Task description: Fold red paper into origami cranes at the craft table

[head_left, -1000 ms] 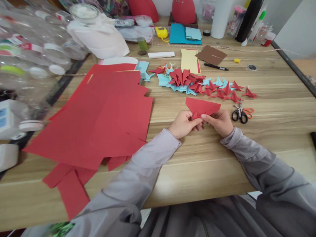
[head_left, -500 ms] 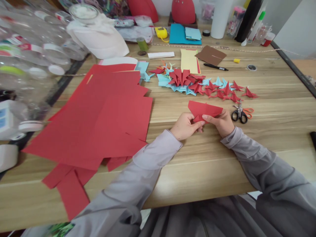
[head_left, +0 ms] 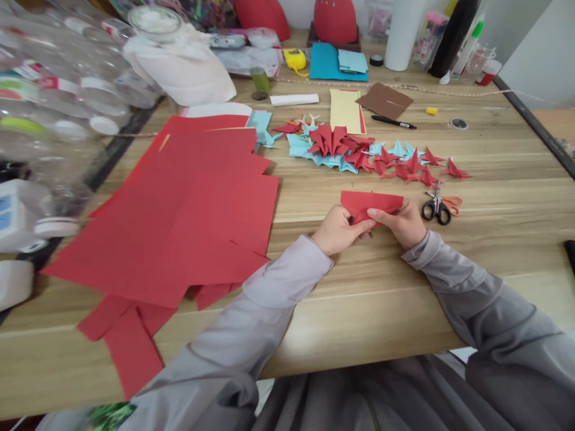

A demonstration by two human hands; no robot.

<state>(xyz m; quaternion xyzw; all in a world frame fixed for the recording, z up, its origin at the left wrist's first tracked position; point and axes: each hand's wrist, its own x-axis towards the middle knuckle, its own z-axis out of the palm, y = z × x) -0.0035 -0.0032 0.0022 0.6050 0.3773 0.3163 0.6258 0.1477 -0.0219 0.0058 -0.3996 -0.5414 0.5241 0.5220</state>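
Between my two hands is a folded piece of red paper [head_left: 371, 202], held just above the wooden table. My left hand [head_left: 340, 230] pinches its lower left part, thumb pointing right. My right hand [head_left: 405, 224] grips the right side, its thumb pressing on the paper's lower middle. The fingers behind the paper are mostly hidden. Beyond the hands lie folded red paper cranes [head_left: 413, 163] beside light blue ones [head_left: 398, 148]. Black-handled scissors [head_left: 436, 211] rest right of my right hand, next to an orange-handled pair [head_left: 453, 205].
Large red paper sheets [head_left: 193, 209] cover the table's left, with red strips [head_left: 132, 350] near its front edge. Farther back are yellow paper [head_left: 345, 111], brown paper [head_left: 387, 99], a black pen [head_left: 393, 122] and a yellow tape measure [head_left: 294, 58]. Plastic bottles [head_left: 58, 102] crowd the far left.
The red paper's upper edge has tipped down slightly, so its top left corner sits lower. Both hands keep almost the same place and hold.
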